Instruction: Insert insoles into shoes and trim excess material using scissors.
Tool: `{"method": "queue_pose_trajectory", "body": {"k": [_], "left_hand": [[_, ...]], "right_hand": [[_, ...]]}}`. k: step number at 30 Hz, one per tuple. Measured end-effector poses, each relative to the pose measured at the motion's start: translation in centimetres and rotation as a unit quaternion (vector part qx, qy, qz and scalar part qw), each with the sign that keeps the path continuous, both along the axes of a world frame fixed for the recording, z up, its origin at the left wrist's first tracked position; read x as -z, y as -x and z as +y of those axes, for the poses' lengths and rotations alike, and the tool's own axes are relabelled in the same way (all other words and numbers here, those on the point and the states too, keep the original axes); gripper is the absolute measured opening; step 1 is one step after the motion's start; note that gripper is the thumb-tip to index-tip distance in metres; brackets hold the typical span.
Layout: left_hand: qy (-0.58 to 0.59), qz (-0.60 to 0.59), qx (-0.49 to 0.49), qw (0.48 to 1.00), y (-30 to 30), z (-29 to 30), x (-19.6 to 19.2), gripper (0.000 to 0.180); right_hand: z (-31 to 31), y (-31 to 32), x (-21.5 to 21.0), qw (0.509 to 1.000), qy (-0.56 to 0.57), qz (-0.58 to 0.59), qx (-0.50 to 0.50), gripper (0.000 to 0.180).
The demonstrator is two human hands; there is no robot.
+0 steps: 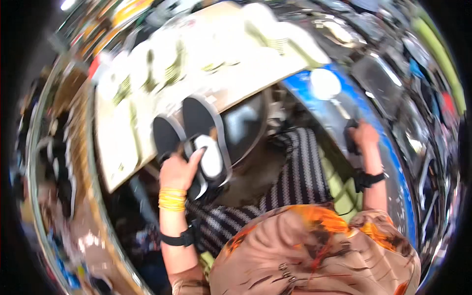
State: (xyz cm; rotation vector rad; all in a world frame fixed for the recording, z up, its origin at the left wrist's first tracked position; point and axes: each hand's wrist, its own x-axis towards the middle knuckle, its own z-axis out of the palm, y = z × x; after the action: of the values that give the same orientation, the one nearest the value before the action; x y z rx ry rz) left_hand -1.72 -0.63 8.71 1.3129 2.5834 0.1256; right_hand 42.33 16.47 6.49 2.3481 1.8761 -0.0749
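Note:
Two black shoes with pale rims [202,118] are held side by side over the near edge of a board. My left hand [178,170] is closed on their near ends, its thumb beside a white oval patch [210,158] on the right-hand shoe. Away to the right, my right hand [366,136] is closed round a small dark object [351,136]; blur hides its kind. Just beyond that hand, a thin pale stick [339,105] runs toward a round white container [325,84] on a blue-edged surface.
A pale board [147,96] carries several overexposed white shoe-like shapes. My lap, in patterned dark trousers [302,172], is below the board's near edge. A brown bench edge [88,162] curves along the left. Blurred piles of dark goods [378,76] crowd the right.

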Motion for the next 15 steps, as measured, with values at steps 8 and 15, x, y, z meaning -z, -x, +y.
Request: {"method": "queue_pose_trajectory", "body": {"k": [8, 15], "left_hand": [[-0.146, 0.024, 0.118, 0.982, 1.3, 1.3, 3.5, 0.027], [-0.324, -0.499, -0.115, 0.796, 7.0, -8.8, 4.5, 0.028]], "right_hand": [[0.7, -6.7, 6.6, 0.991, -0.046, 0.126, 0.020, 0.050], [0.4, -7.8, 4.8, 0.631, -0.074, 0.747, 0.198, 0.059]]}}
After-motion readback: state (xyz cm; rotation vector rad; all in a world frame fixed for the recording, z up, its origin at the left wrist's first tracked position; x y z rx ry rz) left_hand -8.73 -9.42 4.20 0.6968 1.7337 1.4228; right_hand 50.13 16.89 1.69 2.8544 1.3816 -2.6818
